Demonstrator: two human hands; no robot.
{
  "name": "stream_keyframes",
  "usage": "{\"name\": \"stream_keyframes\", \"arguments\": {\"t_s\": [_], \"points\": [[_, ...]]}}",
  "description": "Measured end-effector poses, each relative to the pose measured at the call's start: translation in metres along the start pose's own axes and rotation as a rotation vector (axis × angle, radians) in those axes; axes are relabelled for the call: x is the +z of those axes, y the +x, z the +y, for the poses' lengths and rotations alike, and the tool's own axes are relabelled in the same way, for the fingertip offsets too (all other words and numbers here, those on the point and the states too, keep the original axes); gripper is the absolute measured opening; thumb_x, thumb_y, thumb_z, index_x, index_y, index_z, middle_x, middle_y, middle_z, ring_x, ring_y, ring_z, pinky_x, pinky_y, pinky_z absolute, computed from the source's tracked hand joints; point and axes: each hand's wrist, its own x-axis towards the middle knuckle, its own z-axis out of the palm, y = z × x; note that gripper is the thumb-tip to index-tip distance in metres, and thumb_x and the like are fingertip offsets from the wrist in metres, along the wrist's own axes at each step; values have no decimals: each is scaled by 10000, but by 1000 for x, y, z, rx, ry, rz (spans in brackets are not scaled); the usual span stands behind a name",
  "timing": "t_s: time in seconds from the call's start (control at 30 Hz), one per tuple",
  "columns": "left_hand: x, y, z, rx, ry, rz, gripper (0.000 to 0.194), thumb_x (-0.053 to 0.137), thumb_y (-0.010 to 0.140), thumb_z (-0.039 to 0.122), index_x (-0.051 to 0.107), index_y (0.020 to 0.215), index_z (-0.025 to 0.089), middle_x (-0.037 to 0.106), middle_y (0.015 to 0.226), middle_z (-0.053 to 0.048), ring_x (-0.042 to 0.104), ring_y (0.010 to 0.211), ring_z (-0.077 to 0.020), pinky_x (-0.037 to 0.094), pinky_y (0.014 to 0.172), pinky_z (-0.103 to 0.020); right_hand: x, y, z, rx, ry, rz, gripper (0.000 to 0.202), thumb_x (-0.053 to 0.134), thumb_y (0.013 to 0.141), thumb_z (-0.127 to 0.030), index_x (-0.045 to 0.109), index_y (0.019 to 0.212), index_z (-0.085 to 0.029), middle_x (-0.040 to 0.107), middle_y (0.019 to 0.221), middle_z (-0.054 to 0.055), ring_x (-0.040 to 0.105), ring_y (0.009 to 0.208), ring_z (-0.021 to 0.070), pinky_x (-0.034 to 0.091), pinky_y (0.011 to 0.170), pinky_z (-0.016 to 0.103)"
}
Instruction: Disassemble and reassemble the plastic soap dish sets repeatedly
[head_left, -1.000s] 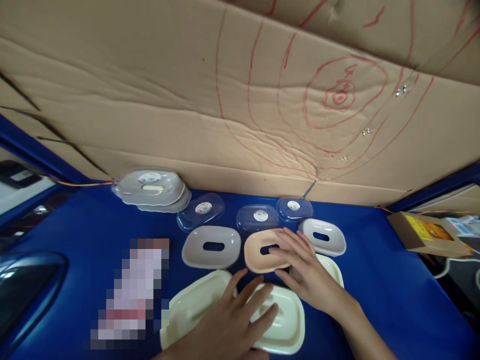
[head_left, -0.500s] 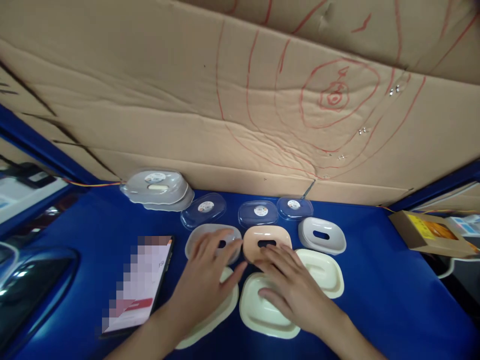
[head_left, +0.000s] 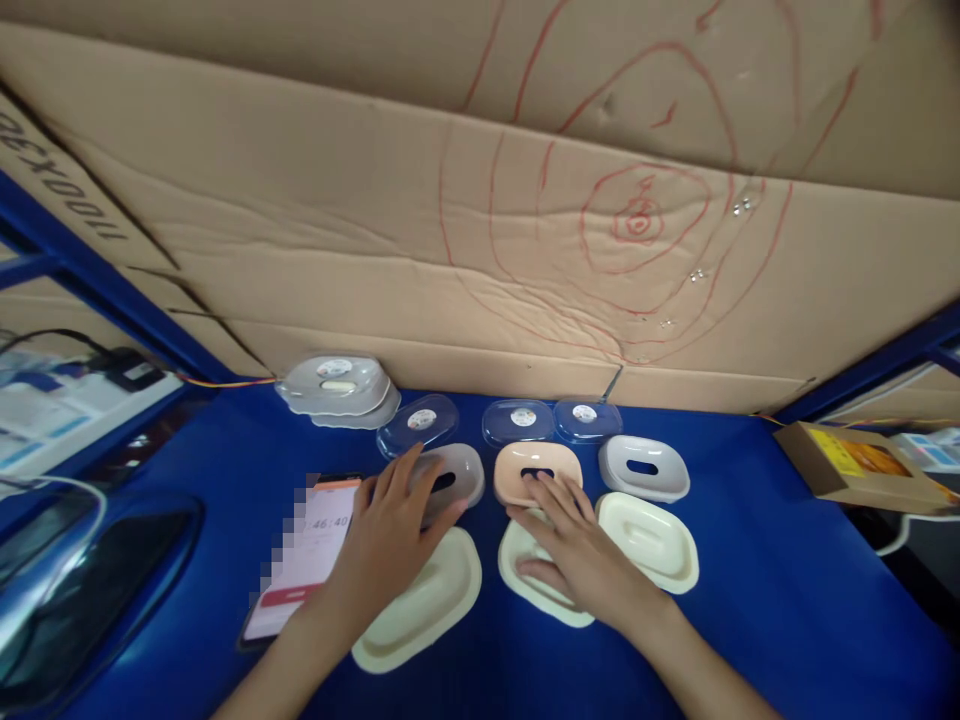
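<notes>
My left hand [head_left: 394, 525] is open, its fingers spread over the left edge of a grey oval dish [head_left: 469, 470] with a slot in its base. Below that hand lies a cream oval tray [head_left: 442, 600], partly covered by it. My right hand [head_left: 585, 560] is open too, fingertips over the front of a peach slotted dish [head_left: 517, 465]; I cannot tell whether they touch it. Its palm and thumb hide part of a second cream tray [head_left: 525, 575]. To its right sit a third cream tray [head_left: 660, 540] and another grey slotted dish [head_left: 649, 460].
Clear plastic lids with round labels [head_left: 502, 425] lie behind the dishes. Stacked grey pieces under a clear cover [head_left: 337, 390] stand at the back left. A phone [head_left: 322, 560] lies left. Cardboard [head_left: 337, 200] walls the back; a small box [head_left: 847, 465] sits right.
My hands have moved apart, the left one shifting left and uncovering more of its cream tray. My right fingers reach slightly further over the peach dish. The camera view has also shifted.
</notes>
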Motion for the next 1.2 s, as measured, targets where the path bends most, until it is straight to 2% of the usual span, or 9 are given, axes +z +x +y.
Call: {"name": "stream_keyframes", "arguments": {"t_s": [0.13,0.2,0.37,0.5,0.63,0.77,0.87,1.07,1.2], "points": [[-10,-42,4,41,-58,31,657,631,939,600,543,1498,268,529,1583,-183,579,1359,-436,500,1036,-599,-11,0,5,8,18,103,529,653,1022,-264,510,1531,-244,428,1656,168,306,1590,361,327,1249,662],[-11,-69,7,64,-99,-33,762,736,854,607,523,1529,325,553,1573,-144,620,1307,-423,537,1004,-555,-15,-3,-2,-30,58,128,467,594,1056,-276,519,1515,-242,457,1637,152,326,1582,325,321,1262,628],[-8,-108,17,152,-218,-176,860,789,843,377,398,1608,410,542,1609,-88,639,1319,-380,568,1036,-519,-10,-6,-35,-195,190,-5,529,567,1065,-483,476,1538,-265,414,1675,104,332,1571,292,313,1279,566],[-13,-88,11,127,-374,-157,692,671,957,425,421,1599,353,431,1679,-117,570,1416,-359,567,1072,-473,0,-5,-48,-281,251,-115,485,516,1090,-484,477,1524,-271,522,1585,85,369,1544,243,261,1299,507],[-11,-35,-12,84,-192,9,644,676,952,423,487,1550,281,420,1670,-179,436,1507,-446,470,1133,-636,2,-3,-46,-243,230,-107,437,471,1116,-413,459,1535,-289,584,1509,83,421,1502,239,282,1276,493],[-7,2,-30,121,-145,-73,564,662,942,351,541,1477,217,650,1432,-187,615,1323,-414,518,1063,-612,3,-2,-44,-215,183,-76,445,506,1102,-396,455,1527,-274,559,1525,104,412,1498,265,303,1253,524],[-5,2,-32,53,-247,-22,453,583,987,337,555,1428,234,684,1322,-153,666,1212,-346,559,1006,-533,5,-4,-42,-183,159,-35,535,561,1075,-431,415,1553,-239,503,1578,135,390,1507,295,293,1256,555],[4,-9,-28,125,-113,-50,346,689,935,387,688,1265,282,563,1512,-159,544,1376,-420,441,1097,-659,10,-5,-38,-150,164,-16,462,602,1051,-447,515,1449,-230,552,1515,136,441,1465,301,311,1250,553],[0,-2,-24,83,-118,-31,412,658,953,405,652,1338,262,461,1613,-185,481,1449,-445,421,1118,-687,8,-6,-37,-148,171,-27,452,608,1050,-445,520,1447,-247,560,1515,119,432,1479,276,290,1265,545]]}}
